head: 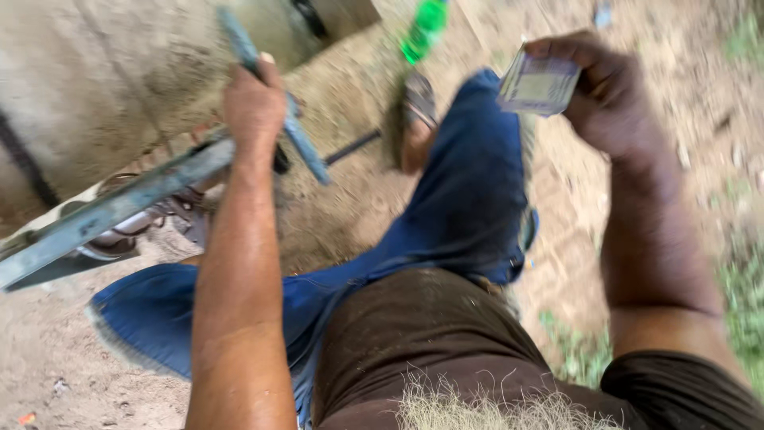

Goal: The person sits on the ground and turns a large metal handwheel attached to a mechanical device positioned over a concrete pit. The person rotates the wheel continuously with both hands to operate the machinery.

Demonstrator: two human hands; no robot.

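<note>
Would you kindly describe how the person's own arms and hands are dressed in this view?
Both hands are bare: no gloves, rings or watch show on the left hand or the right hand. The left forearm is uncovered all the way down the frame. The right arm is bare to a short dark brown sleeve at the bottom edge. The picture is motion-blurred.

two hands show, the left hand (253,99) and the right hand (606,94), along with one blue-grey metal bar (274,95), one small flat packet (539,84), one green bottle (424,29) and one sandalled foot (417,119).
</note>
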